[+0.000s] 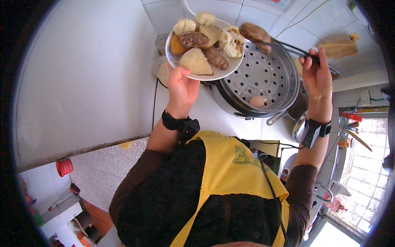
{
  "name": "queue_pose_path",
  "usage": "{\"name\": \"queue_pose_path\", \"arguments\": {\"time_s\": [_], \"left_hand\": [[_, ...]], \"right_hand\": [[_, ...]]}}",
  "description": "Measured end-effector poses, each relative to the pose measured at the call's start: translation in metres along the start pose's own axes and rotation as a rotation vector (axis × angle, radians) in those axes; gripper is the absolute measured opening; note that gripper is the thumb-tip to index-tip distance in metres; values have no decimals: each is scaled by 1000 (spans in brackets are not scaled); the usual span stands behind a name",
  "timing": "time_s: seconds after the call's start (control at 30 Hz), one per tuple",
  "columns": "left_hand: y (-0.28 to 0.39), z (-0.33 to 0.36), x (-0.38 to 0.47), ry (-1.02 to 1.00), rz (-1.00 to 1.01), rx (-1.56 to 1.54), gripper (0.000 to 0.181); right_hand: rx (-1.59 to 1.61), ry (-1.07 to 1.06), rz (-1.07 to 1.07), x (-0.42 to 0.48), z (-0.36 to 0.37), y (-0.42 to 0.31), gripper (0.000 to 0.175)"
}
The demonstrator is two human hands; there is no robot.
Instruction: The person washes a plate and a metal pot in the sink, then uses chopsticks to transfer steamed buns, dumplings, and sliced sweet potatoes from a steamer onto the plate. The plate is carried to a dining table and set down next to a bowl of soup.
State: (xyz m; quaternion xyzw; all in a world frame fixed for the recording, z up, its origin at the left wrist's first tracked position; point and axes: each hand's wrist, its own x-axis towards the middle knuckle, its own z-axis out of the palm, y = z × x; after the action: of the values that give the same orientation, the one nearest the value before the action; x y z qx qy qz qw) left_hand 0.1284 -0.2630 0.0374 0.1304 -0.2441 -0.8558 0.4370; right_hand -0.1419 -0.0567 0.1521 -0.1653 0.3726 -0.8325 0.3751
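My left hand [182,89] grips the near rim of a white plate [226,72], lifted left of the steamer. On it lie steamed buns [231,43], pale dough wedges [196,61], brown taro-like pieces [216,58] and an orange piece [177,45]. My right hand [318,72] holds black chopsticks [293,48]. Their tips hold a large brown root vegetable [254,32], blurred, above the far side of the steamer by the plate's right edge. Below is a perforated metal steamer tray [253,69], with one egg [256,101] near its front.
The steamer pot stands on a white counter [240,129] against a tiled wall [213,9]. A pan handle [276,118] and a metal lid [298,129] sit to its right. A tall pale panel [86,71] borders the left. A clear bag [162,69] lies behind my left hand.
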Motion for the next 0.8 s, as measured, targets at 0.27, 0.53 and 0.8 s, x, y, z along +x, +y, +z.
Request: {"name": "queue_pose_path", "arguments": {"time_s": [0.27,0.53,0.8], "left_hand": [[7,-6,-3,-43,-126,-22,58],[9,-13,-4,-149,-183,-153,64],[15,-17,-5,-37,-152,-102,54]], "right_hand": [[-273,-97,-35,41,57,19,33],[-467,-181,-94,45,82,40,36],[-295,-220,-120,40,62,13,38]]}}
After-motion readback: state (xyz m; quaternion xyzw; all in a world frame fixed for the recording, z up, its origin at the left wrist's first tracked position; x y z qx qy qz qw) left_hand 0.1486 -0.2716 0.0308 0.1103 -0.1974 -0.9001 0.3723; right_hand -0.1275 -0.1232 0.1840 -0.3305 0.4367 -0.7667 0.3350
